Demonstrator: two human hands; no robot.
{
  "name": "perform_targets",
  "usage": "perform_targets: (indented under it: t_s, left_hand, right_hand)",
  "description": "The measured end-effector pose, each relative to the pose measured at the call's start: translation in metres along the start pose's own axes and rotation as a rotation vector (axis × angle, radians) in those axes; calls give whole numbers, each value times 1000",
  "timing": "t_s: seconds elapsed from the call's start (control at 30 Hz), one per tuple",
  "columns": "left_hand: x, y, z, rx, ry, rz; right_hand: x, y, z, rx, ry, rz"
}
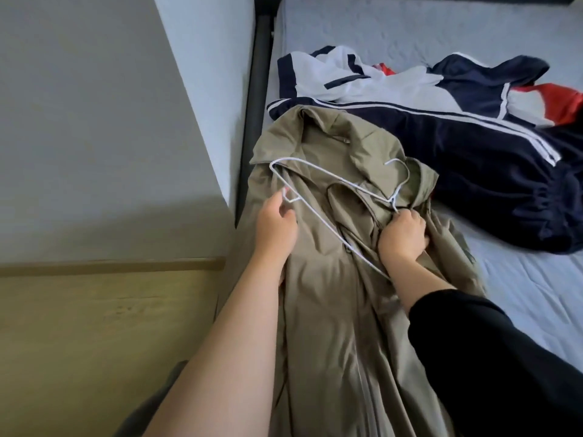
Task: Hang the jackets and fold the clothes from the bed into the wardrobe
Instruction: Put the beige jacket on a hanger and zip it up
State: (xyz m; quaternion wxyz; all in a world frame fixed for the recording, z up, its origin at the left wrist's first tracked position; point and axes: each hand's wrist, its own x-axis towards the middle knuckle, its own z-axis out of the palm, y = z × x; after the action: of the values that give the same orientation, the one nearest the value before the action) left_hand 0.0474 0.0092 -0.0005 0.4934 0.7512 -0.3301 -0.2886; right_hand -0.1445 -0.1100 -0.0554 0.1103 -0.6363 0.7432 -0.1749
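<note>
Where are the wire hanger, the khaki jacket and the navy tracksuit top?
wire hanger (318,223), head view, on its long white bar.
khaki jacket (334,310), head view, on the front panel below the hands.
navy tracksuit top (473,159), head view, on the dark body under the white stripes.

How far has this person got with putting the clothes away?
Nothing looks put away yet. In hand: the left hand pinches a white wire hanger lying on the olive-green jacket, while the right hand grips its fabric. Left: a navy, white and red track jacket on the bed.
</note>
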Motion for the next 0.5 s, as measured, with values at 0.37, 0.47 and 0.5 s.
perform_targets:
  t_s: [0.37, 0.47, 0.5]
  left_hand:
    - [69, -17, 2, -598, -222, -246]
    - [72, -13, 3, -787, -231, -225]
    - [73, -11, 3, -857, -207, -232]
  right_hand:
    - [9, 8, 32, -45, 134, 0]
    - [9, 9, 33, -60, 168, -11]
    - [9, 9, 34, -65, 181, -19]
